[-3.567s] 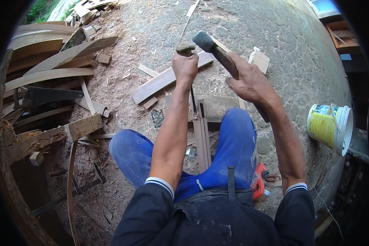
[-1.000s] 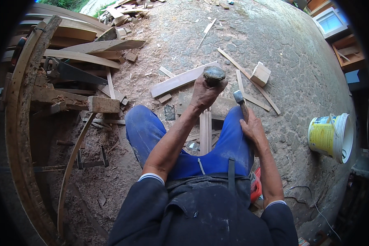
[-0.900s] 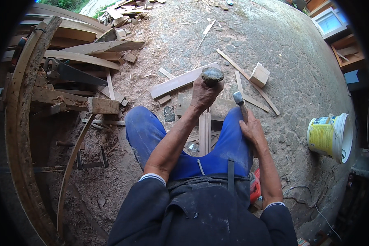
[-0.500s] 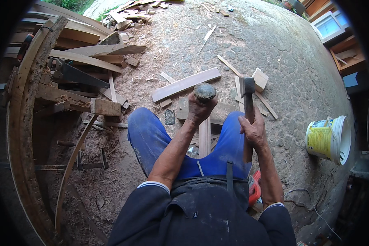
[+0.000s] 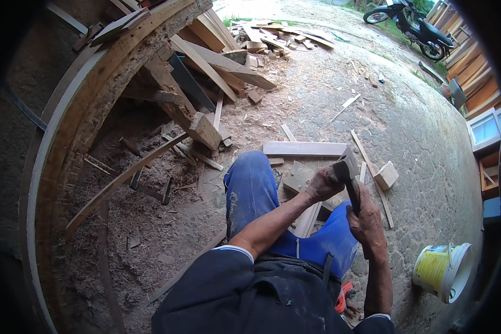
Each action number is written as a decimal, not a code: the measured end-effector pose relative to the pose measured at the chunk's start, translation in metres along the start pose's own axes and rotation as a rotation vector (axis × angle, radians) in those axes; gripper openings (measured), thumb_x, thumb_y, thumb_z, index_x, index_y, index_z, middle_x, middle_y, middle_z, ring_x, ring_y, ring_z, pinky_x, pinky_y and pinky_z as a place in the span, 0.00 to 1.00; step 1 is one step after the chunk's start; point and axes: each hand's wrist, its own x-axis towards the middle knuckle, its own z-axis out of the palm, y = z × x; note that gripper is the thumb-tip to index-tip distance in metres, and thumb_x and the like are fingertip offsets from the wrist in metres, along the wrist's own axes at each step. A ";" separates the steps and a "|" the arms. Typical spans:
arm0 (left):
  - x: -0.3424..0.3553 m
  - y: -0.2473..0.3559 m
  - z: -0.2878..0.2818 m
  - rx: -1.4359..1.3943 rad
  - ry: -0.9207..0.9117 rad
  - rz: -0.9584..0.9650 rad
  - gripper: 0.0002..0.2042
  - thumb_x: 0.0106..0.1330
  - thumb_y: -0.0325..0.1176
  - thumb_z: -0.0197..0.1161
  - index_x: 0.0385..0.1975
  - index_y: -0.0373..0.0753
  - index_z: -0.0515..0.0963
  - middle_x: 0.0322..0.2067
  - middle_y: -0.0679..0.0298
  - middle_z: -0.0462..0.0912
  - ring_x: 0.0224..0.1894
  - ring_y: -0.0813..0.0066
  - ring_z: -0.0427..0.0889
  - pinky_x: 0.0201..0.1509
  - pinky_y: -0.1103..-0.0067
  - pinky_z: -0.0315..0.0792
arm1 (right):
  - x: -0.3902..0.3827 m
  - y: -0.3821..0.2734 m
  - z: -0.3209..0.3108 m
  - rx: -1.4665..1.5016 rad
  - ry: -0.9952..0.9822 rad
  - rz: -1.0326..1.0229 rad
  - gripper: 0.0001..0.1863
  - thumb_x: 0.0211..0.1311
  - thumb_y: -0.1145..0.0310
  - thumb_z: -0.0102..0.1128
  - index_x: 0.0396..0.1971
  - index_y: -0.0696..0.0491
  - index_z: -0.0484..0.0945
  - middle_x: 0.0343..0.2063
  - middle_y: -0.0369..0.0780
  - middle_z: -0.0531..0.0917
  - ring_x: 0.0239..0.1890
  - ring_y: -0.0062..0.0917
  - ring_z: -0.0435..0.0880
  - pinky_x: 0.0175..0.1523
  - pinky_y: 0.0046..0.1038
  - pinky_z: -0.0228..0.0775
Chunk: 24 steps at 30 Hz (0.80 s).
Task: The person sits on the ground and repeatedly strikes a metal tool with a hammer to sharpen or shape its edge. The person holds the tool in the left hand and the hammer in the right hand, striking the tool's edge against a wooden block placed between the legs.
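Note:
My right hand (image 5: 367,220) is closed round the handle of a hammer (image 5: 353,192). The dark hammer head is raised close to my left hand (image 5: 324,186) and overlaps its edge from this view. My left fist grips a thick handle with a round, battered top, which is now mostly hidden behind the hammer head. Whether the two tools touch cannot be made out. Beneath the left hand a wide wooden board (image 5: 296,173) shows in part. A planed plank (image 5: 303,148) lies just beyond it, and pale wooden strips (image 5: 308,222) run between my knees.
A wood block (image 5: 387,175) and a long thin strip (image 5: 373,181) lie to the right. A white and yellow bucket (image 5: 433,273) rests tipped on its side. Curved timbers (image 5: 103,83) stand at left above wood shavings (image 5: 167,234). A motorcycle (image 5: 417,28) is parked far right.
The view has swung left and upward. The hammer has come from beside the left hand to over it, covering the round handle top. Both hands keep their grips.

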 end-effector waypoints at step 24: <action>-0.003 -0.006 -0.011 0.286 0.009 -0.009 0.08 0.55 0.28 0.70 0.33 0.36 0.80 0.29 0.56 0.85 0.33 0.59 0.87 0.39 0.70 0.79 | 0.010 -0.135 -0.173 0.432 1.022 -0.537 0.08 0.72 0.69 0.58 0.39 0.57 0.73 0.22 0.35 0.75 0.22 0.18 0.73 0.31 0.23 0.70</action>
